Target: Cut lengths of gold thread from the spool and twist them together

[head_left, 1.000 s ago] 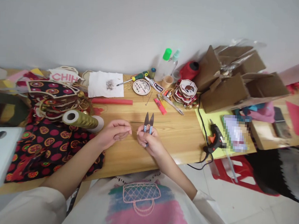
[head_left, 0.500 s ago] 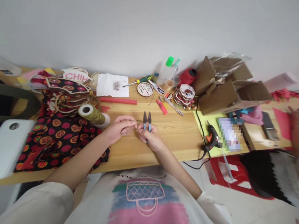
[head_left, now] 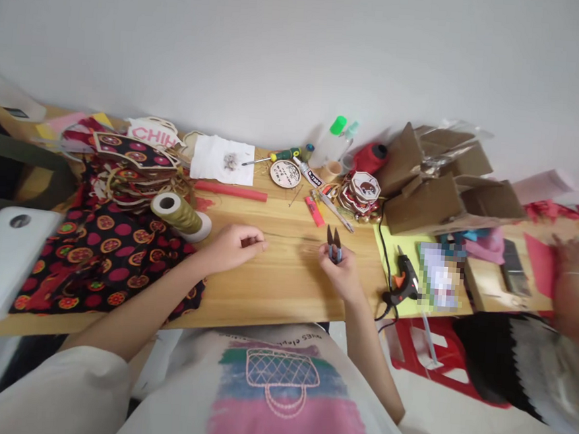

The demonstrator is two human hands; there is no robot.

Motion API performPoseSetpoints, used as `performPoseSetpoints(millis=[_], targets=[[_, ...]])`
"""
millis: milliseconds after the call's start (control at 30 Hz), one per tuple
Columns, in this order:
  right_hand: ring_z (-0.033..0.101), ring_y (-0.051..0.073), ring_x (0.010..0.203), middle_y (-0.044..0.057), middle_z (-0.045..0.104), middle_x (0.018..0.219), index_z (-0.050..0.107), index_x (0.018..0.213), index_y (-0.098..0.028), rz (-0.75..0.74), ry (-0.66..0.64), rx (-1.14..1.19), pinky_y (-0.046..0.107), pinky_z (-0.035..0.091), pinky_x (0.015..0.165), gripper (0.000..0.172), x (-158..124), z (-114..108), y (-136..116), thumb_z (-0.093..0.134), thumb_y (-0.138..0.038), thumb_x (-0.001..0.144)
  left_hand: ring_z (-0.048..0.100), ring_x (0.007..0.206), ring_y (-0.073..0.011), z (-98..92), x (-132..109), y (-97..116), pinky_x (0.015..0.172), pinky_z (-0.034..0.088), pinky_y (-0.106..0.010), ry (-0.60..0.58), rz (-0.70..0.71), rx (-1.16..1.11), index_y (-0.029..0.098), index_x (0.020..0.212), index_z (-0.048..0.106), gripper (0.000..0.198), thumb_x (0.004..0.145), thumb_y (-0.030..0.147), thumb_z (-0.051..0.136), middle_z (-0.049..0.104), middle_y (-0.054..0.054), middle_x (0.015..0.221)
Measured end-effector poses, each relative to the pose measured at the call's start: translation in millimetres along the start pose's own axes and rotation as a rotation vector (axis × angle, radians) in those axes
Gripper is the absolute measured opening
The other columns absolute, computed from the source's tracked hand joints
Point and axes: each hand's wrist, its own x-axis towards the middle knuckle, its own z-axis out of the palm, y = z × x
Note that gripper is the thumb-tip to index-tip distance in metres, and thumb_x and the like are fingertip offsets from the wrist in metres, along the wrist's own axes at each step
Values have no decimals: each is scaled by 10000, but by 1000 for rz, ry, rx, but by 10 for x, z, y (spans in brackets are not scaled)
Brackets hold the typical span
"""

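My right hand grips a pair of thread snips, their dark blades pointing up and slightly apart. Thumb and fingers of my left hand are pinched together over the wooden table. A thin dark thread runs from the left fingertips toward the right hand; its ends are hard to make out. Just left of that hand, a spool of olive-green thread lies tilted on its side. Beneath the spool spreads a black cloth with round red and orange prints.
Along the wall are a red stick, a screwdriver, a glue tube, bottles and cardboard boxes. A hot glue gun with its cord lies right. Another person's hand rests at far right.
My right hand has moved right with the snips, away from my left hand, widening the gap between them. The left hand stays near the same place, still pinched.
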Motion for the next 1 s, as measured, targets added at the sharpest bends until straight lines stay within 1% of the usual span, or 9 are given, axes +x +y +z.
performPoseSetpoints(millis=[67,133,300,400,500,600,733,867,1000], targets=[[384,79,515,-50,449,551,536,657,-168,-21,23,-180,224,303,528,112,14,-86,72,558,-273,688,425,535,-88,27,-2,4,506,311,-201,40,57,132,150,633,583,242,773,342,537,509,25,556],[412,89,524,-43,475,561,562,692,-161,-24,20,-268,228,320,543,114,16,-137,110,547,-274,689,450,553,-94,44,0,3,519,327,-204,51,102,205,155,642,592,244,788,337,522,538,13,588],[377,87,510,-45,438,547,570,701,-157,-9,29,-182,220,306,511,173,-9,-119,114,548,-326,732,483,571,-100,60,11,-31,538,356,-203,33,126,214,158,660,610,258,810,344,512,564,1,614],[374,85,523,-37,455,579,592,739,-150,-5,-8,-103,219,305,513,200,-17,-57,100,564,-348,752,500,577,-103,78,14,-56,545,370,-204,13,127,174,152,644,609,267,810,339,517,573,-8,617],[341,81,513,-47,413,567,632,817,-131,2,-76,-16,220,286,500,252,-21,16,52,583,-371,755,519,579,-104,99,12,-75,553,385,-206,-13,136,151,146,666,626,245,804,325,531,603,-20,638],[275,77,490,-65,324,540,664,907,-116,20,-201,83,223,250,481,318,-22,124,-32,588,-389,761,542,595,-108,115,8,-81,563,398,-206,-40,157,141,145,696,646,220,802,308,545,630,-27,664],[342,86,543,-32,453,622,664,979,-135,-12,-325,167,228,314,549,330,10,326,-89,589,-382,773,541,594,-101,122,2,-62,566,395,-201,-51,203,137,150,723,666,185,809,269,553,636,-19,667],[448,107,650,9,562,750,643,895,-152,-50,-406,207,242,368,643,244,59,451,-54,588,-363,785,503,566,-92,111,-5,-45,560,380,-201,-57,237,158,160,718,666,193,825,266,545,605,1,621],[395,85,585,-21,485,650,606,782,-147,0,-452,210,223,330,571,227,80,415,-45,586,-373,792,499,566,-94,95,-16,-47,556,375,-200,-14,235,173,164,721,657,189,823,275,544,602,4,614]])
